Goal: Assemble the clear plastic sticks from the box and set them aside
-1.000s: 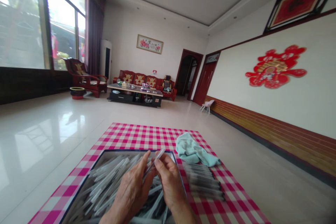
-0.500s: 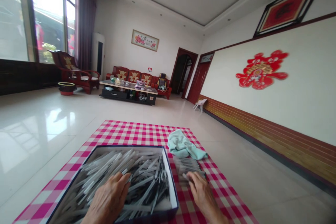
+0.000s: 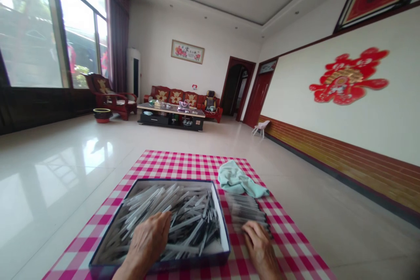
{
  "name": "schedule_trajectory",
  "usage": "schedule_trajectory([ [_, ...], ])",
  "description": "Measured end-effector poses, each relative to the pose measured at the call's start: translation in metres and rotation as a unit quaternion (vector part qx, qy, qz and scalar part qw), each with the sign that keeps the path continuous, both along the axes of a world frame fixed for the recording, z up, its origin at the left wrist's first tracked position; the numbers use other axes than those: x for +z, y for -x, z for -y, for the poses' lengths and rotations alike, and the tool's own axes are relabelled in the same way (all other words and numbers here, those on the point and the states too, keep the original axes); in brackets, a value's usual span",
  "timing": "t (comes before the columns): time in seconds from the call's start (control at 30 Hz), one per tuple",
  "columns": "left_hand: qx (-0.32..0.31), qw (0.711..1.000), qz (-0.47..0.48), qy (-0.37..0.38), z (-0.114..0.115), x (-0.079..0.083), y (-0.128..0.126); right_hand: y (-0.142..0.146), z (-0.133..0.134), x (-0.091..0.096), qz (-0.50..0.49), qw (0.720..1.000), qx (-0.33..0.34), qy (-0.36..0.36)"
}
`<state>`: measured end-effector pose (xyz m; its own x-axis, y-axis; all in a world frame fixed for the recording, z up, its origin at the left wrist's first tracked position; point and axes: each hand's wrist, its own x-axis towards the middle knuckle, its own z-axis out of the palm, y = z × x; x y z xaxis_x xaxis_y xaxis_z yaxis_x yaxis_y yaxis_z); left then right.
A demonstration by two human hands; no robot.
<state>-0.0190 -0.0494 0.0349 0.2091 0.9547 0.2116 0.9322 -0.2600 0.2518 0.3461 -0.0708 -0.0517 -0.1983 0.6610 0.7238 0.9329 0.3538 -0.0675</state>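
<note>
A shallow dark-blue box (image 3: 225,223) with a white inside holds a jumbled heap of thin, translucent, pen-like sticks (image 3: 157,199), many with dark parts. Over the box's near middle, my left hand (image 3: 149,238) is closed with its fingers curled; what its fingertips hold, if anything, is hidden. To the right of the box, a flat row of the same kind of sticks (image 3: 247,208) lies side by side, dark ends to the right. My right hand (image 3: 260,245) touches the near end of this row, fingers bent and pressed together. Whether a stick is between them I cannot make out.
A pale green cloth (image 3: 241,179) lies crumpled just beyond the row. Everything rests on a pink-and-white checked tablecloth (image 3: 183,162). Across the tiled floor stand a low coffee table (image 3: 170,116), a wooden sofa (image 3: 177,94) and a small pale chair (image 3: 261,127).
The camera view has turned slightly left, so things appear farther right. My left hand stays over the box with fingers curled. My right hand remains at the near end of the row.
</note>
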Motion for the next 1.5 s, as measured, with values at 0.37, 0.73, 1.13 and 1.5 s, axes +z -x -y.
schedule_trajectory([
  [0.37, 0.011, 1.000, -0.006, 0.007, 0.004, -0.002, 0.000, -0.001, -0.003, 0.005, 0.045, 0.998, -0.040, -0.032],
  [0.73, -0.100, 0.995, -0.018, -0.016, -0.009, 0.008, -0.034, -0.001, -0.006, -0.005, 0.002, 0.999, -0.035, -0.025],
  [1.13, -0.122, 0.990, -0.064, 0.002, -0.021, -0.024, -0.057, 0.006, 0.000, 0.003, -0.004, 0.999, -0.041, 0.008],
  [1.5, -0.094, 0.995, -0.037, -0.019, -0.019, -0.013, -0.028, 0.012, 0.003, 0.019, -0.066, 0.997, 0.008, -0.029],
])
